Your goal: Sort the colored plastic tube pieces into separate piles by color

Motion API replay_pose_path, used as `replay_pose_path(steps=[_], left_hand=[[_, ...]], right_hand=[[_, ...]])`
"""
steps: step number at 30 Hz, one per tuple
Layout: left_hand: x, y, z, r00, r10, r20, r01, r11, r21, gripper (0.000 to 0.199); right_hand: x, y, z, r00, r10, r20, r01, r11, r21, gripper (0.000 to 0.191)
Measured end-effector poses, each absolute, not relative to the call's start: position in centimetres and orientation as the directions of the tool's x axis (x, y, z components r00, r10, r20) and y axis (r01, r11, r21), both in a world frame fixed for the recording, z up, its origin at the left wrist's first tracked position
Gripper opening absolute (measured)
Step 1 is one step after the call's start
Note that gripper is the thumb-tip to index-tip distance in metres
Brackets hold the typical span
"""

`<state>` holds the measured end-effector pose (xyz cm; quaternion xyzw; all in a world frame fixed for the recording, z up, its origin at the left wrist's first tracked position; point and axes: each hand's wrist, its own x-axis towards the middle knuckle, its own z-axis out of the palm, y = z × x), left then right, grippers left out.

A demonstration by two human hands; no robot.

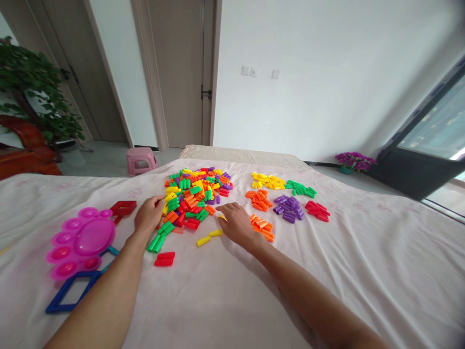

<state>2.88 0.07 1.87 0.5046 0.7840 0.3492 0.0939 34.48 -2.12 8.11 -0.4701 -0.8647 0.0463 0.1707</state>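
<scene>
Head view: L hand [147, 215] at L edge of mixed pile [194, 189], fingers [160, 198] bent toward it; can't tell if holding any pc. R hand [237, 222] low over table [196, 305], just R of pile, fingers loosely curled; yellow pc [223, 218] by thumb side, can't tell if gripped. Two loose yellow pcs [203, 241] betw. hands. Well to R: yellow heap [268, 182], green heap [300, 188], purple heap [289, 208], red heap [317, 211]; orange heaps [258, 199] nearer R hand. Pink tray [95, 235] L of L forearm.
</scene>
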Motion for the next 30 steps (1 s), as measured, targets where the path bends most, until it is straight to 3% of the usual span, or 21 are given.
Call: replay_pose_path(steps=[5,12,24,27,30], left_hand=[[2.9,0.0,1.9,-0.465,0.858,0.216,0.727,0.231,0.646,0.04],[3.0,-0.2,2.1,-0.455,0.865,0.214,0.732,0.226,0.642,0.041],[2.8,0.0,2.0,-0.445,0.87,0.213,0.749,0.232,0.621,0.043],[2.9,0.0,2.0,-0.447,0.871,0.206,0.746,0.236,0.623,0.043],[2.9,-0.1,2.1,-0.449,0.867,0.215,0.745,0.231,0.626,0.042]], right_hand=[[30.9,-0.2,7.8,-0.483,0.86,0.166,0.848,0.506,-0.155,0.035],[32.1,0.0,7.8,-0.481,0.858,0.178,0.843,0.509,-0.173,0.032],[45.5,5.0,7.9,0.047,0.923,0.383,0.912,0.117,-0.394,0.046],[45.4,4.3,7.7,0.056,0.887,0.458,0.879,0.174,-0.445,0.043],[43.3,2.7,7.7,-0.093,0.859,0.503,0.836,0.342,-0.429,0.038]])
